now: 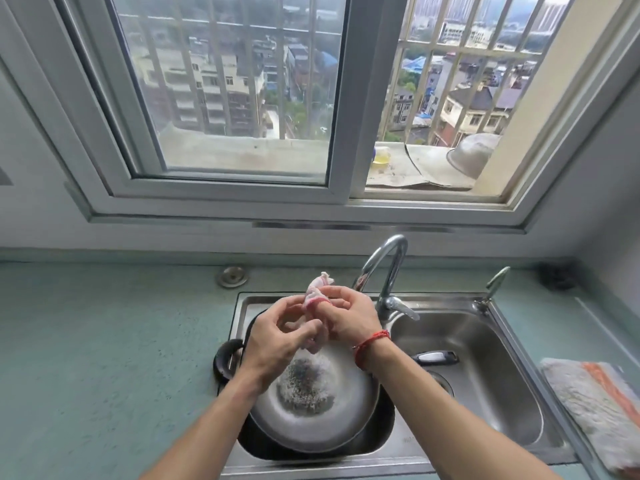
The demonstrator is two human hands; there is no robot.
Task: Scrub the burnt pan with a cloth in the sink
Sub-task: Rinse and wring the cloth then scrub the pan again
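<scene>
A round steel pan (346, 407) with a dark burnt patch and foam at its middle lies in the left basin of the sink (242, 306); its black handle (223, 358) sticks out over the left rim. Above the pan both hands wring a small pink and white cloth (317, 289). My right hand (349, 315) grips the cloth's upper part. My left hand (277, 341) pinches its lower end with curled fingers. One end of the cloth pokes up behind my right hand.
A curved chrome tap (388, 268) stands between the two basins. The right basin (485, 375) holds a black and white object (434, 357). A folded striped towel (599, 410) lies on the counter at right. A metal bowl (471, 157) sits on the window ledge.
</scene>
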